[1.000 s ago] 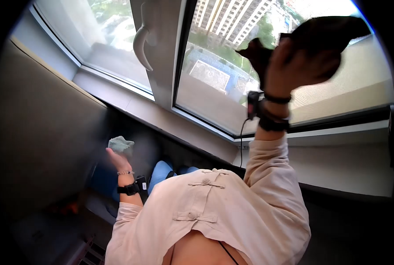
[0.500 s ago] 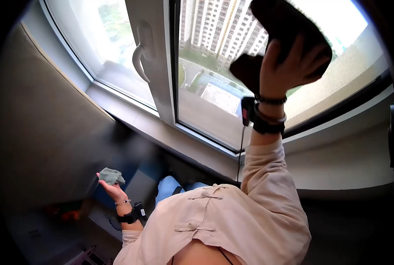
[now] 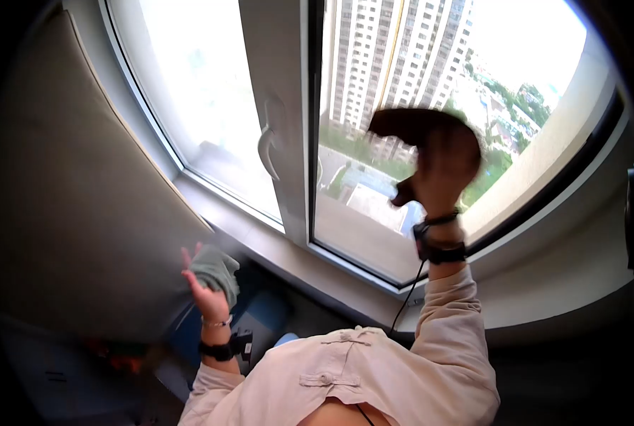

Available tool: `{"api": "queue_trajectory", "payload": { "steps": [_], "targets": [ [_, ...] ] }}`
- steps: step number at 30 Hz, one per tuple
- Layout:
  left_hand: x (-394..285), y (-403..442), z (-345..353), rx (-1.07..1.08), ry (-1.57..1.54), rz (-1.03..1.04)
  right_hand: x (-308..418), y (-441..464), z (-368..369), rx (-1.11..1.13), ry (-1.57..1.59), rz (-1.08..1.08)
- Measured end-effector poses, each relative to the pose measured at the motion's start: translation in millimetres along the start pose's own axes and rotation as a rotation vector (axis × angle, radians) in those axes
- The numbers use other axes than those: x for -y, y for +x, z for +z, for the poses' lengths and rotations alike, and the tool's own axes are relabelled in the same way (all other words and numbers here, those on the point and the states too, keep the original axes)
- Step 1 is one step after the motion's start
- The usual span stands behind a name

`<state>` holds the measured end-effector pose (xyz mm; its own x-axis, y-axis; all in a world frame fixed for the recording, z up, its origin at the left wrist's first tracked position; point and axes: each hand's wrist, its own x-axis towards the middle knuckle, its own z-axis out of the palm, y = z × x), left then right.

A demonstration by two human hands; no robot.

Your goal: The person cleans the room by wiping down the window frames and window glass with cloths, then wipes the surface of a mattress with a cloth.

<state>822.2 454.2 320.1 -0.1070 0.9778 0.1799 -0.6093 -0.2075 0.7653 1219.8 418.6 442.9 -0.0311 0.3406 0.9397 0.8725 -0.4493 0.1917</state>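
A grey-green cloth (image 3: 216, 272) hangs bunched in my left hand (image 3: 209, 297), low beside the beige panel. The thumb keeps it against the hand while some fingertips stick out. My right hand (image 3: 446, 170) is raised in front of the right window pane (image 3: 363, 234), its fingers spread over a dark brown cloth (image 3: 410, 126) that appears to lie against the glass. Motion blurs this hand, and part of the cloth is hidden behind it.
The white window frame (image 3: 288, 135) with its handle (image 3: 266, 153) stands between the two panes. Below runs the sill (image 3: 260, 234). A tall beige padded panel (image 3: 68, 184) rises on the left. A thin black cable (image 3: 405, 305) hangs from the right wrist.
My right hand has swept the dark brown cloth down from the top of the pane. My left hand has risen with the grey-green cloth, and the view has shifted.
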Motion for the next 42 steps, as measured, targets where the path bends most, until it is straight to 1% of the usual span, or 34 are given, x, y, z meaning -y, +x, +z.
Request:
{"api": "queue_trajectory", "payload": {
  "steps": [2,4,5,6,7,8,9,10,12,13,14,15,16,18,19,20,22,24,26,27,28,29,30,31,32,33,34,35,36,38,39,40,41,42],
  "targets": [
    [-4.4,28.2,40.9,0.125,0.073,0.122,-18.9,58.3,-27.5,-0.259,-0.102,0.219],
    [-9.1,52.4,86.0,0.235,0.065,0.243,-7.6,52.4,-13.8,-0.160,-0.217,0.279],
    [-6.3,68.1,104.1,0.311,0.051,0.365,2.1,32.6,2.7,-0.174,-0.247,0.170],
    [-1.6,81.8,121.6,0.366,0.073,0.424,21.9,21.2,1.3,0.179,-0.168,0.157],
    [1.1,90.7,142.2,0.425,0.224,0.540,46.1,24.0,-6.0,0.741,-0.046,0.213],
    [0.1,98.9,161.0,0.487,0.368,0.654,49.2,-14.2,3.1,0.661,0.124,-0.008],
    [9.6,112.6,170.5,0.539,0.533,0.824,52.3,-52.5,12.1,0.593,0.277,-0.239],
    [23.3,125.8,174.8,0.582,0.695,1.002,45.2,-80.3,19.4,0.416,0.332,-0.483],
    [44.5,138.6,178.7,0.616,0.841,1.004,32.5,-60.0,8.0,0.465,0.174,-0.618],
    [48.7,144.0,174.6,0.604,0.939,1.030,19.4,-38.7,1.9,0.586,0.072,-0.640],
    [54.0,147.9,169.6,0.588,1.037,1.057,15.0,-3.4,-9.8,0.561,0.009,-0.530],
    [57.8,151.6,170.6,0.536,0.977,1.125,8.3,29.7,-21.2,0.404,0.029,-0.364],
    [60.6,154.6,173.6,0.547,0.957,1.128,6.3,63.4,-31.4,0.212,-0.010,-0.229],
    [65.1,153.2,171.4,0.531,0.848,0.998,10.1,108.9,-34.1,-0.076,-0.120,-0.013],
    [63.9,154.3,173.0,0.474,0.857,1.098,24.1,116.6,-28.8,-0.129,-0.165,0.076],
    [58.0,155.1,177.9,0.477,0.849,1.102,38.5,126.3,-23.7,-0.186,-0.210,0.165],
    [51.5,154.0,180.8,0.478,0.883,1.096,74.9,109.0,1.3,0.151,-0.128,0.080],
    [54.2,149.8,178.8,0.518,0.867,1.091,94.5,49.1,25.5,0.269,0.087,-0.449],
    [62.5,153.0,175.7,0.509,0.881,1.146,79.9,13.1,31.2,0.240,0.132,-0.623],
    [68.4,153.9,173.6,0.507,0.894,1.155,62.5,17.2,18.6,0.229,0.108,-0.657],
    [75.9,156.0,170.6,0.497,0.888,1.144,43.1,17.5,11.4,0.354,0.137,-0.485],
    [78.5,155.7,170.3,0.491,0.864,1.140,12.9,19.6,-4.3,0.300,0.149,-0.271],
    [79.1,155.5,170.7,0.478,0.841,1.134,-13.4,17.9,-23.6,0.231,0.019,-0.078],
    [80.2,156.1,172.6,0.487,0.826,1.128,-37.0,14.0,-37.6,0.078,-0.140,0.075],
    [80.8,156.5,174.3,0.451,0.790,1.098,-56.9,9.5,-47.1,-0.075,-0.214,0.143],
    [76.1,155.2,175.9,0.414,0.758,1.069,-65.5,5.6,-52.4,-0.178,-0.337,0.313],
    [74.7,154.6,178.3,0.420,0.750,1.070,-73.4,-1.7,-45.9,-0.309,-0.343,0.494],
    [74.1,153.7,179.5,0.421,0.748,1.079,-74.8,-18.3,-19.6,-0.311,-0.350,0.497],
    [79.6,154.8,175.5,0.421,0.750,1.087,-66.8,-43.8,25.3,-0.207,-0.274,0.700],
    [79.4,153.8,175.0,0.432,0.744,1.090,0.8,-21.9,42.0,-0.388,-0.291,0.686],
    [78.9,154.5,175.0,0.442,0.741,1.094,40.9,-15.1,59.2,-0.149,-0.415,0.618],
    [77.5,154.6,175.3,0.453,0.744,1.095,83.5,0.0,32.2,0.004,-0.130,0.336],
    [76.3,153.1,175.3,0.472,0.727,1.093,95.8,1.9,26.5,0.141,0.024,0.039],
    [75.9,152.3,173.1,0.489,0.712,1.091,91.5,8.9,19.6,0.071,0.084,-0.191]
  ]
}}
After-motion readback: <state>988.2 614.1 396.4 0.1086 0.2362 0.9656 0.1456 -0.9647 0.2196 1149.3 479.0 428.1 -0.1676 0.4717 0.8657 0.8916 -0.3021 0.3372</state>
